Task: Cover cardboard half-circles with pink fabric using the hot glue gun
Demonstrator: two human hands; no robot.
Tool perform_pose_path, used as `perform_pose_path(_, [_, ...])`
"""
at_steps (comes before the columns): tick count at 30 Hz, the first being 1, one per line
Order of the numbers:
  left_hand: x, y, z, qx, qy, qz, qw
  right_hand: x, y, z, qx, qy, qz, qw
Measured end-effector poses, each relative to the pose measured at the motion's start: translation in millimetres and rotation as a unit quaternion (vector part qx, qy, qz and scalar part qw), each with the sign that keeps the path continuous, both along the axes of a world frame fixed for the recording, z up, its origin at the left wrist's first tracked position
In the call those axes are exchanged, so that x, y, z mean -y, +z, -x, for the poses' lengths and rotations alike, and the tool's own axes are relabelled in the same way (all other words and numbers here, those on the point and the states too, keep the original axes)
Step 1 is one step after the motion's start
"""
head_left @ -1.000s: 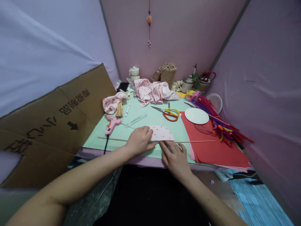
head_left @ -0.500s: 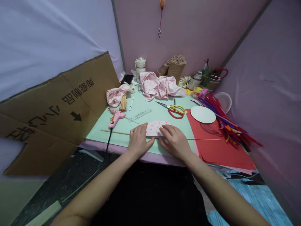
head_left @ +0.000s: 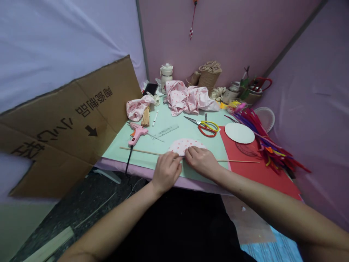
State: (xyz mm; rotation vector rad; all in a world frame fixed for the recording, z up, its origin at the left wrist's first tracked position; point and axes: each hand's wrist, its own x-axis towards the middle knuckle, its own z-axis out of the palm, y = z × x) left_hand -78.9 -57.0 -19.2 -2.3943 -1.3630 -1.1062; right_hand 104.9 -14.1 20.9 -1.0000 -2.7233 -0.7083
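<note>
A pink spotted piece [head_left: 187, 144] with a curved top edge lies at the front of the green-covered table. Thin wooden sticks [head_left: 237, 161] reach out from it to the left and right along its lower edge. My left hand [head_left: 167, 170], fingers curled, grips at the piece's lower left edge by the stick. My right hand [head_left: 200, 160] presses its bent, closed fingers on the lower edge of the piece, right beside the left fingertips. What lies under the fingers is partly hidden.
A pink glue gun [head_left: 137, 134], a clear ruler [head_left: 167, 131] and scissors [head_left: 205, 126] lie beyond the hands. Right are a white oval [head_left: 239, 133], red sheets [head_left: 253, 178] and pipe cleaners [head_left: 256, 127]. Crumpled pink cloth [head_left: 188, 98] lies behind; cardboard [head_left: 68, 123] stands left.
My left hand has moved down off the face of the piece to its lower edge, fingers more curled. My right fingers have closed in on that edge. The view has shifted slightly.
</note>
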Motion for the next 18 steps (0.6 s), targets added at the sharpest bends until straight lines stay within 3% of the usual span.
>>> perform_pose_path(3, [9.6,-5.5,-3.3,-0.026,-0.063,-0.013,0.998,-1.6,-2.1,-0.6,-0.001,0.015,-0.025,1.000])
perform_pose_path(18, [11.4,-10.3,-4.8,-0.055,-0.047,0.011,0.997,-9.8,-5.2,-4.3,-0.032,0.066,-0.037,0.997])
